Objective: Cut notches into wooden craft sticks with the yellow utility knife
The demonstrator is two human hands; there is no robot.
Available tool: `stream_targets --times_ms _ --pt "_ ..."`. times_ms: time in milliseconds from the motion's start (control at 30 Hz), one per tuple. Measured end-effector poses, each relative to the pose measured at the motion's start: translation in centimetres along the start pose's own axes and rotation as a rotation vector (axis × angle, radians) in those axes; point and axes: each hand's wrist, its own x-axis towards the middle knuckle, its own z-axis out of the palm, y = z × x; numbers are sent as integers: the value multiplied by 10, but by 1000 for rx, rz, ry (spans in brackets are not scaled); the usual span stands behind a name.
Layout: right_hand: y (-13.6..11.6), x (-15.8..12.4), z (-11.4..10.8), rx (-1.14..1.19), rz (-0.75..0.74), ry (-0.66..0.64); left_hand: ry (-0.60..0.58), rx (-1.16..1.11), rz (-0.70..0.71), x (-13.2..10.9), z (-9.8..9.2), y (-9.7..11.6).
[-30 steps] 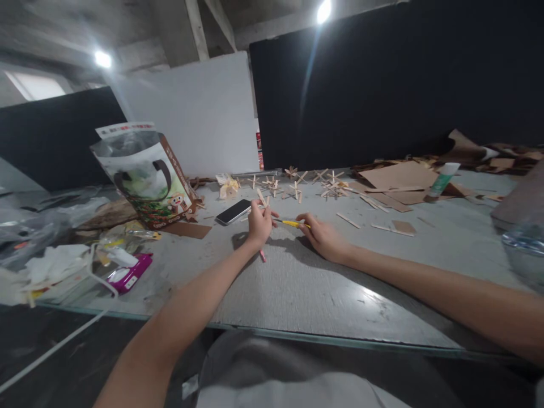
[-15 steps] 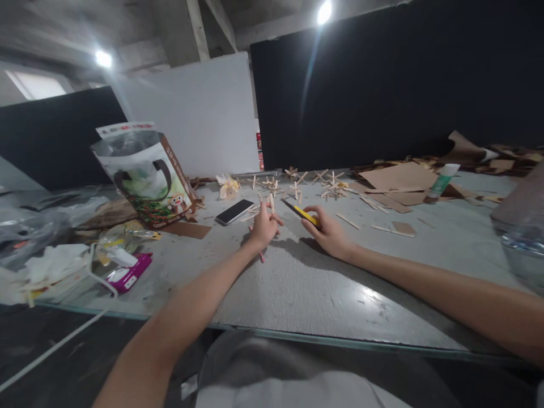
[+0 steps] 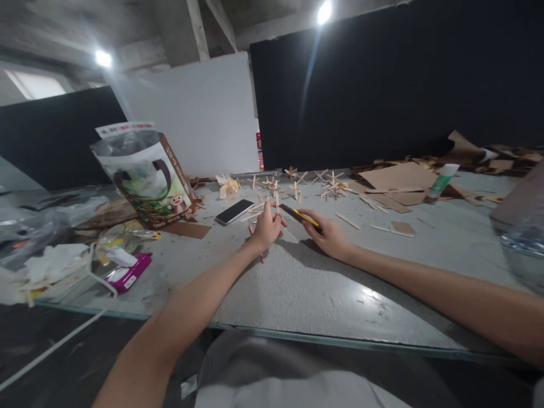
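Observation:
My left hand [image 3: 268, 228] is closed around a short wooden stick [image 3: 277, 199], which points up from the fingers. In my right hand [image 3: 329, 235] is a yellow and black utility knife [image 3: 306, 219]. Its dark blade reaches left, close to the stick; whether they touch I cannot tell. Under my left wrist lies a thin pink pencil-like rod [image 3: 262, 259], partly hidden. A black-screened phone [image 3: 234, 211] rests just left of my left hand. Beyond both hands sit several crossed wooden sticks [image 3: 334, 186], and one loose stick [image 3: 347, 221] lies to the right of the knife.
A large printed bag [image 3: 148, 181] stands at the left, near a magenta device [image 3: 130, 273] and plastic wrappings. Cardboard sheets [image 3: 399, 177] and a green and white glue stick [image 3: 442, 181] lie at the back right. A clear container [image 3: 525, 246] stands at the right edge.
My left hand has shifted slightly right with the stick. The knife has turned a little in my right hand, and its blade is now nearer the stick.

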Motion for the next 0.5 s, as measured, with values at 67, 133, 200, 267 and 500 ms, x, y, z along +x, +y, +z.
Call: stream_targets --times_ms 67,133,200,267,500 --pt "0 0 0 -6 13 1 2 -4 -8 0 0 1" --pt "-1 1 0 -21 15 -2 -2 2 -10 -1 1 1" --pt "-3 1 -1 -29 3 -16 -5 26 -6 -1 1 2" --pt "-4 1 -2 -29 -6 -30 -6 63 2 -2 1 2" --pt "-4 -1 -2 -89 -4 -55 -33 240 77 -2 -3 -2"
